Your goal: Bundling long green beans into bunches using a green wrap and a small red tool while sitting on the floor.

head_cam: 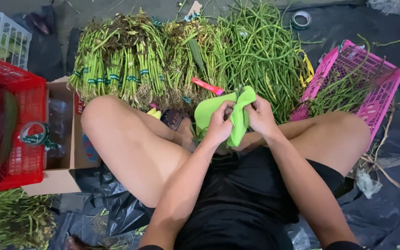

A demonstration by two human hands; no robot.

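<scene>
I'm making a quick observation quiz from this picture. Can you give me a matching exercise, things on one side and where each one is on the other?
Things:
1. green cloth
2. red crate
3. pink crate
4. tape roll

Places:
A. far right, holding long beans
B. top, on the dark sheet
C. held in both hands
D. far left, beside a cardboard box

Pairs: 1-C, 2-D, 3-A, 4-B

Soft matt green cloth (237,115); glossy (crinkled) black plastic sheet (385,213).
</scene>
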